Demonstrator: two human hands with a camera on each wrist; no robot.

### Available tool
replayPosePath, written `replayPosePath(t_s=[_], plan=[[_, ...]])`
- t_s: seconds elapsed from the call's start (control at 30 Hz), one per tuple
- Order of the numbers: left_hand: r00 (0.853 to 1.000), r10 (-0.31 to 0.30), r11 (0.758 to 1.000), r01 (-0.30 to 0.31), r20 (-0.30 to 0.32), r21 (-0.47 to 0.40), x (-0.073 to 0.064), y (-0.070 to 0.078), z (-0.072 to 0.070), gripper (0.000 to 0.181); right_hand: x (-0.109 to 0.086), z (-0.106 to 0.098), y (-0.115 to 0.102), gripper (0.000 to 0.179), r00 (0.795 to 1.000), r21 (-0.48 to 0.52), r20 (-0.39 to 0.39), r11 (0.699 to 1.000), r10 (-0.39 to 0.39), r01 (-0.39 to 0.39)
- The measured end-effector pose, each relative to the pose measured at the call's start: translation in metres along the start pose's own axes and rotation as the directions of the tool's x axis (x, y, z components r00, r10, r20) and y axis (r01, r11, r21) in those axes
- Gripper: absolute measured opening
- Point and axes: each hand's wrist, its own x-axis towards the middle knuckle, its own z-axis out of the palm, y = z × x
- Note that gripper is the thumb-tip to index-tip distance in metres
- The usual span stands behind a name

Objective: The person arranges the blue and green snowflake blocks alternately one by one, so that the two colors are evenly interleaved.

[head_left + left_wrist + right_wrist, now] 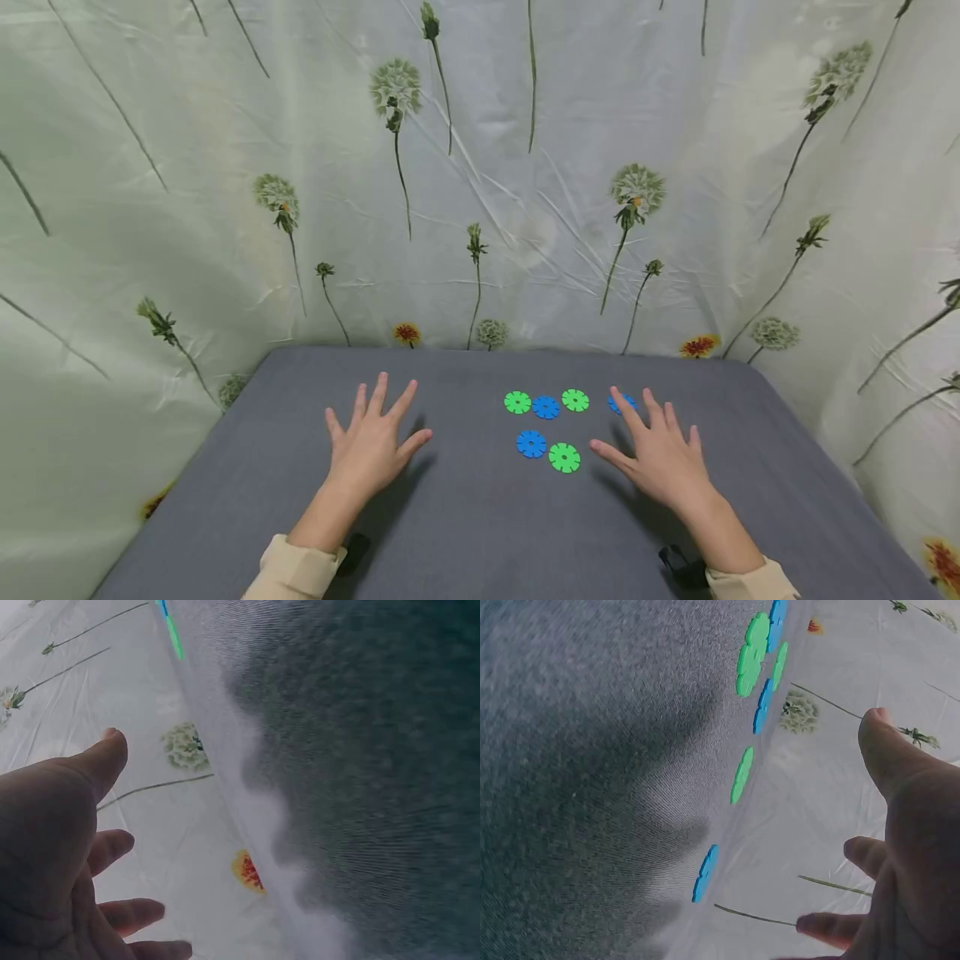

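My left hand (370, 446) hovers over the left part of the grey table, fingers spread and nothing in them. On the right, my right hand (663, 458) is held the same way, its shadow falling on the cloth. Its index finger partly covers a blue notched disc (631, 402) in the head view. Left of that hand lie a green notched disc (564, 457) and a blue one beside it. Behind these, a row has a green disc (517, 402), a blue disc (546, 407) and another green disc (575, 400). In the right wrist view the right thumb and fingers stand apart from the discs.
Grey cloth covers the table (465, 517). A pale curtain (525, 208) with dandelion prints hangs behind it and along both sides. Dark straps or devices (684, 571) sit under both wrists, near the cream sleeves (296, 567).
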Motion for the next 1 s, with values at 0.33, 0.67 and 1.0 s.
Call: replayPosePath(t_s=[0.33, 0.67, 1.0], plan=[[0.986, 0.169, 0.985, -0.169, 0.008, -0.048, 0.022, 0.009, 0.002, 0.066, 0.010, 0.003, -0.002, 0.059, 0.989, 0.208, 0.091, 0.973, -0.117, 0.096], [0.939, 0.312, 0.942, -0.286, 0.143, -0.173, 0.061, 0.022, 0.021, 0.053, 0.039, 0.024, -0.009, 0.043, 0.952, 0.390, 0.089, 0.889, -0.294, 0.238], [0.887, 0.418, 0.888, -0.351, 0.199, -0.297, 0.088, 0.042, 0.040, 0.048, 0.057, 0.038, -0.023, 0.043, 0.895, 0.410, 0.149, 0.850, -0.421, 0.332]])
